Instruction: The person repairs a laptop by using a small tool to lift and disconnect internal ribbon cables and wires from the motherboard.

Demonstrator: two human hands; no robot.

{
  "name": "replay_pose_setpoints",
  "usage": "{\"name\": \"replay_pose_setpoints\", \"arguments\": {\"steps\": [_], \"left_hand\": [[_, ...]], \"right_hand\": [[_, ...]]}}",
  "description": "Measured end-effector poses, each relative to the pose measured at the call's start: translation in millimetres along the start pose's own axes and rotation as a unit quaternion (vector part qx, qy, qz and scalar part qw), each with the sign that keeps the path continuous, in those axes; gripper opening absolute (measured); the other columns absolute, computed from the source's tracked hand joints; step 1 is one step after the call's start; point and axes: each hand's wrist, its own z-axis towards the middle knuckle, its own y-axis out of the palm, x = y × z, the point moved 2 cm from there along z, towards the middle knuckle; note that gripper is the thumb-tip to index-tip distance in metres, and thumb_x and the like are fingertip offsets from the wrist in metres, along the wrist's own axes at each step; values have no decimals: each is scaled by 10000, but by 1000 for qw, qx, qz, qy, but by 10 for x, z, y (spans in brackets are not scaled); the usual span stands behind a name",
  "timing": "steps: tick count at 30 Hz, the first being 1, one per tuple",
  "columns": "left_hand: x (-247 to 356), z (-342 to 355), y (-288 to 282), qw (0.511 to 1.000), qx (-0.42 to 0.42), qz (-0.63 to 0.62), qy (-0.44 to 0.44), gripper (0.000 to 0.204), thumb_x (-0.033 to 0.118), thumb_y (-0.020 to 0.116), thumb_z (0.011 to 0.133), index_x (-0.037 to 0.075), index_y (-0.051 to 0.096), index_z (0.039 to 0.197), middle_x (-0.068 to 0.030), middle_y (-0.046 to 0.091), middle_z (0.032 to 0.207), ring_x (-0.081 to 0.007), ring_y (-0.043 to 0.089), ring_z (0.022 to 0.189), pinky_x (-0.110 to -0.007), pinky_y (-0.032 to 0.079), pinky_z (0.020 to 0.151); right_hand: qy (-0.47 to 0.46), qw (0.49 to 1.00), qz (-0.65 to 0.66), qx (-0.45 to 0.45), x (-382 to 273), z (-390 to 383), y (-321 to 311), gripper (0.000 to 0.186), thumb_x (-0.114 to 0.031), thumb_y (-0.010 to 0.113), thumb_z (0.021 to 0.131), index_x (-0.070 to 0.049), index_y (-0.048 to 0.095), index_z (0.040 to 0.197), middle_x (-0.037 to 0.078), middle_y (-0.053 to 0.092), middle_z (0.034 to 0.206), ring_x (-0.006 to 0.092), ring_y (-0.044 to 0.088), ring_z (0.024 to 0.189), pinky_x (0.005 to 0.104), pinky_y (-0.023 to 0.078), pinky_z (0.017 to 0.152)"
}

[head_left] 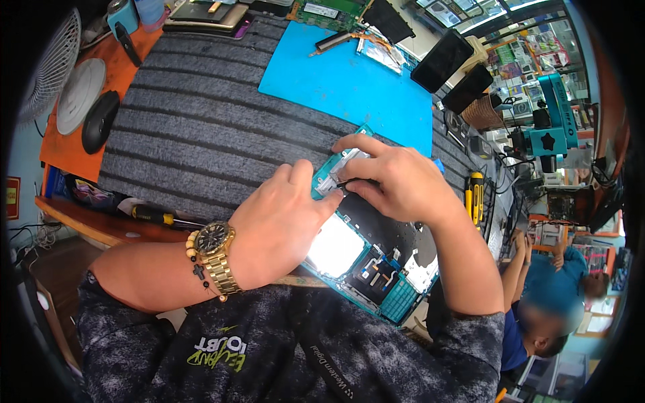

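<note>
On the striped grey mat [201, 127], just below the blue mat [349, 87], lies an opened teal laptop chassis [366, 258]. Left hand [282, 225] presses its upper edge, fingers curled loosely, gripping nothing. Right hand [396, 181] pinches a thin black tool [348, 182] against it.

A teal-framed device [366, 258] lies on a grey striped mat [195, 127]; at one o'clock, a plain blue mat [349, 84]; gold watch [215, 242].
</note>
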Motion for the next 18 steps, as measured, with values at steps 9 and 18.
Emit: {"name": "replay_pose_setpoints", "arguments": {"steps": [9,18], "left_hand": [[-5,2,-1,1000,4,-3,2,585,70,903,931,58,814,1509,-191,578,1214,-399,644,1138,-489,596,994],[-31,7,-13,1000,2,-12,3,570,76,910,933,58,817,1495,-200,587,1225,-404,657,1160,-491,603,1019]], "right_hand": [[-48,986,-79,-136,-67,394,-355,164,-169,918,961,-174,909,1125,-2,846,1350,336,843,1063,486,649,858],[-84,980,-155,-94,-136,338,-284,198,-136,916,930,-160,920,1127,24,858,1355,349,837,1040,497,652,858]]}}
